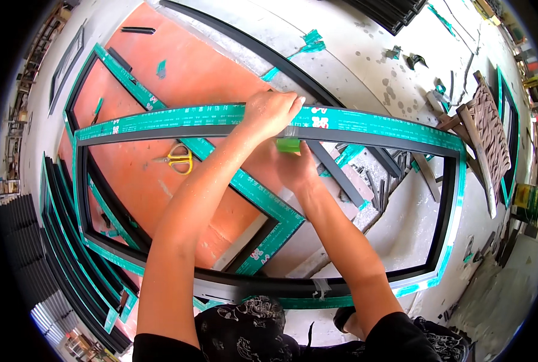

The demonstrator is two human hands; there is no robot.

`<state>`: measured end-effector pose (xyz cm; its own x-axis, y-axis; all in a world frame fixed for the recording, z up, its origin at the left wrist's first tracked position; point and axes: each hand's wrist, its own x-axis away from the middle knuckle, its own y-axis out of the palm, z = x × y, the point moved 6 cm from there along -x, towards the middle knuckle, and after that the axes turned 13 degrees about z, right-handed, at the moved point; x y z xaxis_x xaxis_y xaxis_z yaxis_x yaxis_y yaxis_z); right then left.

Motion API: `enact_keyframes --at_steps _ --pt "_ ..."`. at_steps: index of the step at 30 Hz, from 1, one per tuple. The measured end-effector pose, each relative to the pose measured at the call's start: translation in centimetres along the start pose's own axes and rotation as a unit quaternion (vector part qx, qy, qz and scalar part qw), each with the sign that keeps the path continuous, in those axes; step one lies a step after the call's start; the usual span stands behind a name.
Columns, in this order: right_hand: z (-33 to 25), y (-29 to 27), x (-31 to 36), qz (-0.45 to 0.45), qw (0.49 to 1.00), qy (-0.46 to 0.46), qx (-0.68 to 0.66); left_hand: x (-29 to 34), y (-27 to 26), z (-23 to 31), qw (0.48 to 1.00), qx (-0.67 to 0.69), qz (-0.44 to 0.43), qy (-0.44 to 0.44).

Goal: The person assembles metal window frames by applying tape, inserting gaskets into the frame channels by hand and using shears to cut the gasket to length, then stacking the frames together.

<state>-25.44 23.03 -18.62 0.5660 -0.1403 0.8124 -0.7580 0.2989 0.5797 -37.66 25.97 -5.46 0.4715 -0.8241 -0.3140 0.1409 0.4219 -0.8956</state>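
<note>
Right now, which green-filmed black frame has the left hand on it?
The uppermost large rectangular black-and-green frame: the left hand is on its far rail. The diagonal black-and-green frame beneath it and the black-and-green pieces at left have no hand on them.

white lettering (pixel 211 114) – green frame film (pixel 395 124) | red-white marks (pixel 320 122) – same film

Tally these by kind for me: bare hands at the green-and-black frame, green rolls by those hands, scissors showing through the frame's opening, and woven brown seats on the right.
Left hand and right hand: 2
Green roll: 1
Yellow-handled scissors: 1
Woven brown seat: 1
Total: 5
</note>
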Motion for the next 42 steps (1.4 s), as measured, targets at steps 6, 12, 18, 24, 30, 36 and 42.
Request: enact_keyframes --at_steps 6,12,18,24,30,36,42 --pt "0.5 -0.8 0.4 0.068 0.997 -0.039 0.02 0.0 -0.1 0.0 0.999 0.035 0.004 -0.01" --pt "-1.6 -0.2 -1.2 -0.004 0.995 -0.045 0.09 -0.3 0.0 0.7 0.999 0.042 -0.002 -0.018" --pt "-3.0 1.7 1.2 0.044 0.998 -0.027 0.046 0.1 0.0 0.8 0.999 0.027 -0.031 -0.035" --pt "-4.7 1.8 -0.3 -0.066 0.998 -0.007 -0.007 -1.2 1.3 -0.6 0.993 0.048 -0.088 -0.068" --pt "-6.0 0.1 -2.1 -0.014 0.998 -0.052 0.024 -4.1 7.3 -2.6 0.941 0.042 -0.3 -0.152" --pt "-6.1 1.3 -0.3 -0.08 0.992 -0.092 -0.035 -4.3 8.7 -2.3 0.914 0.112 -0.33 -0.207" --pt "-6.3 1.4 -1.2 -0.123 0.989 -0.034 -0.076 -4.5 11.7 -3.3 0.907 0.218 -0.272 -0.235"
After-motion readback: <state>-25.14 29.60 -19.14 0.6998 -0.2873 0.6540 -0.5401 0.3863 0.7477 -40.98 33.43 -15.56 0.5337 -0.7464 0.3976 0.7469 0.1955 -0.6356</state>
